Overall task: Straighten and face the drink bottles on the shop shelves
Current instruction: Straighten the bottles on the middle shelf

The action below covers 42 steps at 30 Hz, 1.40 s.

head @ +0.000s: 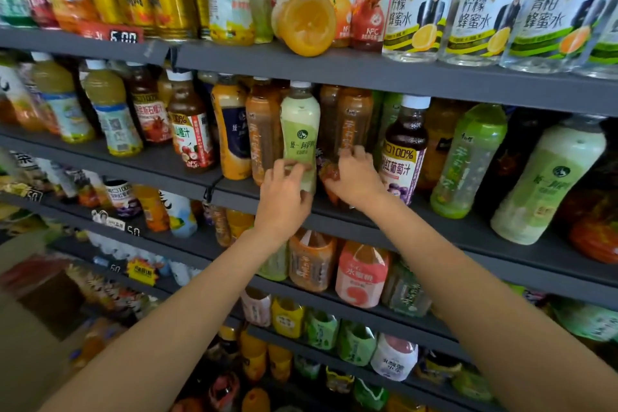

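Both hands worked one shelf — my left hand (pixel 284 197) gripped the pale green bottle (pixel 300 130) to face it; my right hand (pixel 355 176) pinched the brown bottle (pixel 351 124) beside it.

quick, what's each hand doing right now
Left hand: closed round the base of the pale green bottle.
Right hand: fingers curled on the brown bottle beside it.
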{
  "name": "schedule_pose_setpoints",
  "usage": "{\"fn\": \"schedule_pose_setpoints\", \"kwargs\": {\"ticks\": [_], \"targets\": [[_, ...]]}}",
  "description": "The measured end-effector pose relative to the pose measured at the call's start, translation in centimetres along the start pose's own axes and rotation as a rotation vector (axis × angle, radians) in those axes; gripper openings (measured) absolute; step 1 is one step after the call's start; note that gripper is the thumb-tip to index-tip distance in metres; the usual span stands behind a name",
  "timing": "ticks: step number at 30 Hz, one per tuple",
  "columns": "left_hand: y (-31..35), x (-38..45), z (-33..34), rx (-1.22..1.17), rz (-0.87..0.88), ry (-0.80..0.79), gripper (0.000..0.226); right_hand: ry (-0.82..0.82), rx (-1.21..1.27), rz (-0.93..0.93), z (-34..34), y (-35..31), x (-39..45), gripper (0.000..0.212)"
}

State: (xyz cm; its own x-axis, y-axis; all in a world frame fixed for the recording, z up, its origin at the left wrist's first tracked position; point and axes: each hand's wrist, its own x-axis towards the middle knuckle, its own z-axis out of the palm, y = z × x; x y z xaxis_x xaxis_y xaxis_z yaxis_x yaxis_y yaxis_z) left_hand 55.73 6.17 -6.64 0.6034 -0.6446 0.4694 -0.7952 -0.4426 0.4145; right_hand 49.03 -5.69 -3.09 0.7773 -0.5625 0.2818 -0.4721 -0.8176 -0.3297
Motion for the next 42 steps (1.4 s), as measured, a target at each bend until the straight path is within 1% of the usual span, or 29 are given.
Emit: {"fn": "schedule_pose_setpoints", "kwargs": {"ticks": [2, 4, 6, 7, 10, 14, 17, 19, 21, 23, 25, 27, 30, 33, 36, 40, 42], "targets": [[-0.7, 0.2, -0.2, 0.012, -0.03, -0.02, 0.049, -0.193, -0.067, 0.1, -0.3, -1.0, 2.2, 0.048], [-1.5, 0.6, -0.3, 0.026, -0.032, -0.101, 0.053, -0.333, -0.107, 0.148, 0.1, -1.5, 3.2, 0.043], [-2.5, 0.9, -0.4, 0.011, 0.014, -0.22, 0.058, -0.391, -0.151, 0.202, 1.1, -1.5, 3.3, 0.046], [-3.0, 1.2, -0.5, -0.011, 0.045, -0.27, 0.06, -0.368, -0.169, 0.237, 1.5, -1.5, 3.2, 0.047], [-4.2, 2.0, -0.6, -0.062, 0.128, -0.378, 0.064, -0.194, -0.189, 0.35, 2.6, -1.7, 2.4, 0.047], [-5.0, 3.0, -1.2, -0.057, 0.179, -0.417, 0.063, 0.094, -0.115, 0.419, 3.9, -1.8, 0.4, 0.054], [-5.8, 3.6, -1.9, 0.005, 0.235, -0.432, 0.061, 0.271, 0.073, 0.461, 4.3, -1.5, -1.4, 0.062], [-6.5, 3.9, -2.3, 0.07, 0.28, -0.413, 0.061, 0.409, 0.218, 0.485, 4.7, -1.2, -2.7, 0.062], [-6.9, 4.1, -2.5, 0.109, 0.31, -0.417, 0.061, 0.521, 0.424, 0.492, 5.5, -1.1, -3.7, 0.059], [-7.0, 4.1, -2.7, 0.13, 0.324, -0.415, 0.061, 0.623, 0.627, 0.453, 6.5, -1.7, -4.3, 0.056], [-6.8, 4.1, -2.8, 0.14, 0.328, -0.41, 0.061, 0.681, 0.752, 0.453, 7.3, -2.4, -4.2, 0.062], [-6.8, 4.0, -2.8, 0.155, 0.33, -0.405, 0.062, 0.685, 0.781, 0.456, 7.5, -2.6, -3.4, 0.066], [-6.8, 4.0, -2.9, 0.174, 0.344, -0.412, 0.063, 0.611, 0.69, 0.411, 7.3, -2.2, -1.7, 0.064], [-6.9, 3.7, -2.7, 0.187, 0.338, -0.42, 0.066, 0.522, 0.619, 0.439, 6.9, -2.1, -0.4, 0.065], [-6.8, 3.5, -2.6, 0.195, 0.334, -0.426, 0.07, 0.502, 0.611, 0.472, 6.3, -2.3, 0.0, 0.064], [-6.9, 3.3, -2.5, 0.192, 0.331, -0.439, 0.071, 0.451, 0.59, 0.481, 5.3, -2.3, -0.8, 0.055], [-6.7, 3.2, -2.5, 0.199, 0.315, -0.436, 0.07, 0.382, 0.521, 0.494, 4.5, -2.2, -1.0, 0.055]]}}
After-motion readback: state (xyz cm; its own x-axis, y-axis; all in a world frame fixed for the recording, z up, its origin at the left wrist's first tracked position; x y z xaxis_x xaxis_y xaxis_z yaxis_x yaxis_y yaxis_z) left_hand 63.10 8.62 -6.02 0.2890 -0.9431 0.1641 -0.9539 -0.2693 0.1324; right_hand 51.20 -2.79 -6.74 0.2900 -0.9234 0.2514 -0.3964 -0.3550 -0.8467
